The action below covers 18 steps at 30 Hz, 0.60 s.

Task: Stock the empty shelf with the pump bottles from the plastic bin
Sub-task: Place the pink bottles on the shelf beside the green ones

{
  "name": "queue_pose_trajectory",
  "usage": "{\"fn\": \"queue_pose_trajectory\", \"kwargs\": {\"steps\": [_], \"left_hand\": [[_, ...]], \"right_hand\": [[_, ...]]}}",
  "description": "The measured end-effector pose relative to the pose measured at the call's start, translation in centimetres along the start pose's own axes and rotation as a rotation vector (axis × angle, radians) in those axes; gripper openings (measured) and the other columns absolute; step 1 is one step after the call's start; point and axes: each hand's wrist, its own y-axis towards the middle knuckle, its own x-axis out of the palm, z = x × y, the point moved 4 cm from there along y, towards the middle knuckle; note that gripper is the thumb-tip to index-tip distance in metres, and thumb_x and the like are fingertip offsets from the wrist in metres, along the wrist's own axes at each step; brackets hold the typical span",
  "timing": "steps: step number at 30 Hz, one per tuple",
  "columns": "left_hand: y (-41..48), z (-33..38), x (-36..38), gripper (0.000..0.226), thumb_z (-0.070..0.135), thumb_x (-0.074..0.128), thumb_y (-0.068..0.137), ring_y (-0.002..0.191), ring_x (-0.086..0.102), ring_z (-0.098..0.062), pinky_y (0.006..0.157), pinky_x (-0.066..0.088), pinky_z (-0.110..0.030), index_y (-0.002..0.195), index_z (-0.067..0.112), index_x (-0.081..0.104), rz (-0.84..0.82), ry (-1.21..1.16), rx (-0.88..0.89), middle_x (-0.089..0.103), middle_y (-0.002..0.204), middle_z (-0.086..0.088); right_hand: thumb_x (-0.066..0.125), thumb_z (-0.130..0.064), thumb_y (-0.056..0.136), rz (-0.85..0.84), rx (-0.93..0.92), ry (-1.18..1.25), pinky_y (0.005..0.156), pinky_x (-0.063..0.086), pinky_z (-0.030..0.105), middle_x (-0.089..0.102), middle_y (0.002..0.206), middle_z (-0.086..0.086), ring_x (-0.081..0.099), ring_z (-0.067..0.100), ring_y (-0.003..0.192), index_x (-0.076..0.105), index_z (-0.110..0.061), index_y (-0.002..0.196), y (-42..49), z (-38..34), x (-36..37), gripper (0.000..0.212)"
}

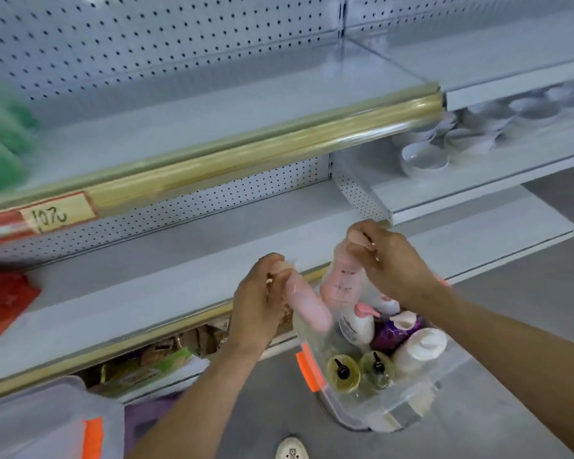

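Note:
A clear plastic bin [338,405] with orange latches stands on the floor below the shelving, holding several pump bottles: white, purple, and two yellowish ones with black pumps [343,372]. My left hand [257,303] grips a pale pink bottle [307,306] by its top, tilted over the bin's left rim. My right hand [390,260] holds a second pink pump bottle [343,279] by its pump head, lifted above the bin. Both bottles hang just in front of the bare grey shelf [166,270], level with its gold front strip.
A second bare shelf [186,127] sits above, with a handwritten price tag [57,212]. White bowls [424,157] fill the right bay. Red packets [0,303] lie at the shelf's left end, green goods above them. A bin lid [47,422] lies lower left. A shoe [292,450] shows below.

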Motion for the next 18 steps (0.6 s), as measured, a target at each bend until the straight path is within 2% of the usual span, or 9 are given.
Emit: {"fn": "queue_pose_trajectory", "kwargs": {"steps": [3, 6, 7, 10, 12, 14, 18], "left_hand": [[-0.2, 2.4, -3.0, 0.021, 0.024, 0.049, 0.101, 0.1, 0.06, -0.007, 0.09, 0.051, -0.034, 0.12, 0.021, 0.058, 0.109, -0.054, 0.03, 0.066, 0.11, 0.008], [-0.3, 4.6, -5.5, 0.022, 0.03, 0.046, 0.102, 0.102, 0.061, -0.008, 0.092, 0.052, -0.039, 0.121, 0.026, 0.057, 0.152, -0.067, 0.06, 0.065, 0.111, 0.01], [-0.5, 5.4, -6.6, 0.021, 0.028, 0.046, 0.102, 0.102, 0.061, -0.009, 0.093, 0.051, -0.041, 0.12, 0.027, 0.057, 0.172, -0.064, 0.066, 0.065, 0.11, 0.01], [-1.2, 6.8, -10.1, 0.02, 0.024, 0.046, 0.103, 0.099, 0.062, -0.009, 0.092, 0.052, -0.043, 0.111, 0.037, 0.059, 0.226, -0.085, 0.089, 0.065, 0.107, 0.019], [-1.5, 7.2, -12.5, 0.022, 0.026, 0.046, 0.103, 0.098, 0.063, -0.008, 0.091, 0.054, -0.043, 0.11, 0.041, 0.06, 0.231, -0.097, 0.091, 0.065, 0.105, 0.025], [-1.7, 7.6, -14.9, 0.02, 0.028, 0.047, 0.102, 0.097, 0.062, -0.005, 0.09, 0.054, -0.04, 0.112, 0.037, 0.062, 0.223, -0.103, 0.078, 0.065, 0.104, 0.024], [-1.7, 8.4, -19.8, 0.019, 0.026, 0.044, 0.103, 0.094, 0.058, 0.002, 0.083, 0.046, -0.021, 0.107, 0.039, 0.058, 0.174, -0.046, 0.123, 0.063, 0.103, 0.019]], "right_hand": [[0.054, -0.024, 0.095, 0.022, 0.012, 0.025, 0.071, 0.047, 0.037, 0.065, 0.089, 0.002, 0.056, 0.024, 0.078, 0.058, -0.017, 0.108, 0.8, -2.8, -3.1, 0.015], [0.054, -0.025, 0.095, 0.039, -0.034, 0.092, 0.077, 0.047, 0.038, 0.065, 0.092, 0.0, 0.058, 0.023, 0.087, 0.06, -0.016, 0.105, 1.7, -5.6, -5.4, 0.015], [0.054, -0.024, 0.095, 0.041, -0.064, 0.112, 0.077, 0.046, 0.036, 0.064, 0.091, -0.001, 0.058, 0.022, 0.086, 0.061, -0.016, 0.103, 2.1, -6.9, -6.1, 0.014], [0.054, -0.021, 0.095, 0.032, -0.132, 0.172, 0.068, 0.041, 0.017, 0.062, 0.086, -0.006, 0.055, 0.014, 0.078, 0.062, -0.014, 0.099, 3.5, -10.8, -7.5, 0.011], [0.054, -0.018, 0.094, 0.018, -0.18, 0.223, 0.073, 0.042, 0.019, 0.064, 0.09, -0.005, 0.056, 0.014, 0.083, 0.062, -0.015, 0.095, 4.6, -13.5, -8.0, 0.008], [0.055, -0.017, 0.093, 0.016, -0.235, 0.241, 0.074, 0.044, 0.024, 0.065, 0.092, -0.006, 0.057, 0.013, 0.085, 0.062, -0.019, 0.091, 5.8, -16.0, -8.4, 0.008], [0.054, -0.016, 0.095, 0.009, -0.346, 0.287, 0.076, 0.046, 0.025, 0.064, 0.094, -0.01, 0.059, 0.012, 0.087, 0.063, -0.018, 0.095, 8.6, -21.5, -8.4, 0.01]]}}
